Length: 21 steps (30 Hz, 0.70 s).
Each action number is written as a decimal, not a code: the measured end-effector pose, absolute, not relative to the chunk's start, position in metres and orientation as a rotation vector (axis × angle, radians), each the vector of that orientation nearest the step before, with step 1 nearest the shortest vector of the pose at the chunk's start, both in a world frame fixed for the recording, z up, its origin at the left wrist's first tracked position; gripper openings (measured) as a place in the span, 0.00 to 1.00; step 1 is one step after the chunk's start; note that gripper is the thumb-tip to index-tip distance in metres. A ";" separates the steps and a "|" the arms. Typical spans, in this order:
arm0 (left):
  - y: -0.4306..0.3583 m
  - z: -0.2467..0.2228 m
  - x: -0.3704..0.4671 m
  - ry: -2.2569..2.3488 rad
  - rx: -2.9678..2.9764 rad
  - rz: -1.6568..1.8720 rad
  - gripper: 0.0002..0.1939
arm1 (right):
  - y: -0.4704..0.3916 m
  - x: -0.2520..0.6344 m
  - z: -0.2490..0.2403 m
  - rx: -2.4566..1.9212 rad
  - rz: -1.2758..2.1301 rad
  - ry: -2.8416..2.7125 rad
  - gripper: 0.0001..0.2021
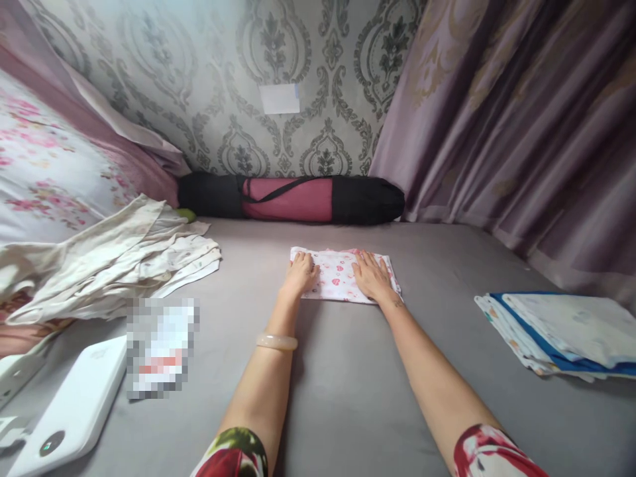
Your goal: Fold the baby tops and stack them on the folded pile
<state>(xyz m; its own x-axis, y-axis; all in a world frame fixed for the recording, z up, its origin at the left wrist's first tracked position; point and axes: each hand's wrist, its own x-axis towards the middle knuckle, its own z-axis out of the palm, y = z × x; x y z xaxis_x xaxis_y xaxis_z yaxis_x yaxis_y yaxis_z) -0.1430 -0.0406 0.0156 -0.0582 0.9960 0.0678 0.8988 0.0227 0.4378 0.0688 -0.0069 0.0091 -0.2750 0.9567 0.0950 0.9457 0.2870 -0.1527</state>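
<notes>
A folded white cloth with pink and red prints (336, 279) lies flat on the grey bed surface (348, 377), straight ahead of me. On its left end rests my left hand (301, 271), palm down, the fingers pointing away from me. My right hand (370, 273) lies flat on the right part of the same cloth with its fingers spread. Neither hand grips the cloth. Under the palms the cloth is hidden.
A stack of folded cloths (566, 331) lies at the right. Rumpled pale clothes (149, 252) are heaped at the left, with a white power bank (74, 404) nearer me. A black and pink long bag (293, 199) lies along the wall, beside the purple curtain (462, 119).
</notes>
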 end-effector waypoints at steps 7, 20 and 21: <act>-0.041 0.020 -0.158 1.950 1.891 0.700 0.11 | -0.016 0.033 0.028 -1.683 0.180 -2.460 0.28; -0.039 0.021 -0.190 1.958 1.511 0.887 0.24 | -0.023 0.004 0.004 -1.720 0.147 -2.475 0.29; -0.039 0.020 -0.193 1.956 1.482 0.922 0.23 | -0.023 0.004 0.005 -1.725 0.149 -2.481 0.29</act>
